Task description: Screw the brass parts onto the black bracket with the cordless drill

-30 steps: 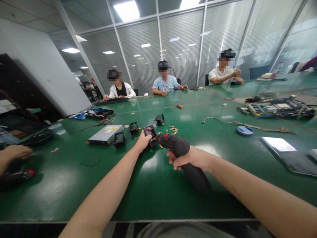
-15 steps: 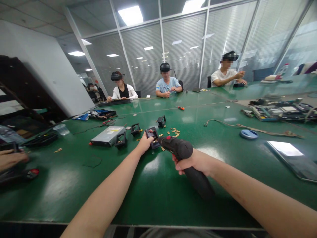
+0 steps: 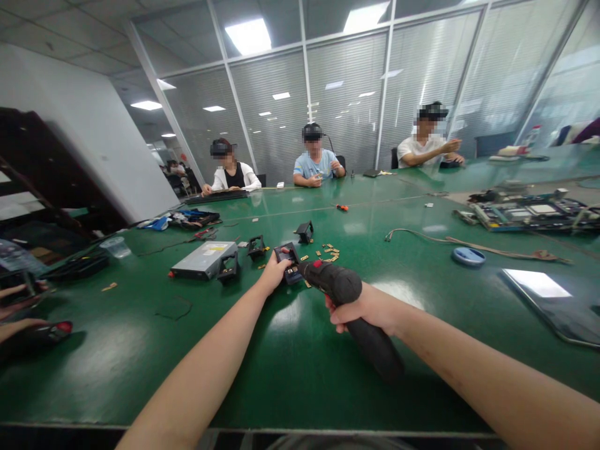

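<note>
My left hand [image 3: 274, 273] grips a black plastic housing [image 3: 293, 275] by its left side and holds it tilted at the table. Small brass-coloured parts show inside the housing. Wrapped round the handle of a black cordless screwdriver [image 3: 344, 284] with a red switch is my right hand [image 3: 359, 306]. The tool's nose points left at the housing; whether its tip touches is too small to tell. Several brass plates [image 3: 330, 252] lie scattered just beyond. Similar black housings stand nearby: one behind [image 3: 305, 232], and two to the left, a farther one [image 3: 256, 246] and a nearer one [image 3: 228, 267].
A silver disc drive [image 3: 204, 260] lies left of the housings. On the right are a cable [image 3: 422, 235], a blue round lid [image 3: 469, 256], a tablet [image 3: 553, 306] and a circuit board [image 3: 539, 210]. A co-worker's hand [image 3: 21, 328] holds a tool at far left. Three people sit opposite.
The screwdriver's nose has shifted slightly left and down beside the housing, which stays in my left hand. At far left, the co-worker's hands and tool have moved a little.
</note>
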{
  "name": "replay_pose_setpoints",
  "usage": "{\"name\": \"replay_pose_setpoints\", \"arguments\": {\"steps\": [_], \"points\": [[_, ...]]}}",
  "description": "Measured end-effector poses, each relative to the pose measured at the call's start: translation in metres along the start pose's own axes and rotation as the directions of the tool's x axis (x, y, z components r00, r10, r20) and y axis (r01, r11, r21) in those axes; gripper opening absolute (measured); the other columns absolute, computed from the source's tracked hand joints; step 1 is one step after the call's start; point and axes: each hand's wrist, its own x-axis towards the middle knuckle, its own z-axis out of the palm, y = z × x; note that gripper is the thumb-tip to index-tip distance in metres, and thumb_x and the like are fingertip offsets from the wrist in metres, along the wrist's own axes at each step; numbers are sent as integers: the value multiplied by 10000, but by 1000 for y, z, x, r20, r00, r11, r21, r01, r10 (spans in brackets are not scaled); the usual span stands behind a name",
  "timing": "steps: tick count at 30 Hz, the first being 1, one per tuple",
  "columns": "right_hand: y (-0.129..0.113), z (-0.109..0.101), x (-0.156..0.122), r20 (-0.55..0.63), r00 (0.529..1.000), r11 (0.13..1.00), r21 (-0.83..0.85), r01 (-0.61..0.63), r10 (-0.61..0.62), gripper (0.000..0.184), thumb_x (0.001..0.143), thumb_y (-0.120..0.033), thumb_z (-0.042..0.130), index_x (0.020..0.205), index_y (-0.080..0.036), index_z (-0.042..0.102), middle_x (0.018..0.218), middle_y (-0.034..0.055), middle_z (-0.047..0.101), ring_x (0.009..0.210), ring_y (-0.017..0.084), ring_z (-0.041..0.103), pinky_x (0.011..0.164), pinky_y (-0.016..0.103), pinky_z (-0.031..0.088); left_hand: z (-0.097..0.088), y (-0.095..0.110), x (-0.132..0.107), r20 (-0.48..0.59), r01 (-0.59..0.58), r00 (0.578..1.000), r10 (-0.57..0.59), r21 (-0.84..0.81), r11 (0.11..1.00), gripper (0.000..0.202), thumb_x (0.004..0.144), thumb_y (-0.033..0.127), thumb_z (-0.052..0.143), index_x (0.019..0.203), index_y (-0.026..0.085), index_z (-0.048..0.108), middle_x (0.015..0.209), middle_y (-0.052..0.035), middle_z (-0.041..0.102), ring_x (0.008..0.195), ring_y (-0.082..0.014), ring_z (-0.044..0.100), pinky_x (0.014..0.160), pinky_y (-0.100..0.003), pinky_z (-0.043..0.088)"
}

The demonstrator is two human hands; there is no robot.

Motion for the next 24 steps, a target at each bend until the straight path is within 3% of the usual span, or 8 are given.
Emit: {"name": "replay_pose_setpoints", "arguments": {"steps": [24], "points": [[-3,1,0,-1,1000,1000,-8,-18,18,312,527,-141,791,773,-143,600,706,-23,608,579,145,634,561,262,453,-3,-8,6,17,-4,1000,4,-7,1000,479,614,215,614,1082,222,513,906,11,612,776,-171,589,735,-301,483]]}}
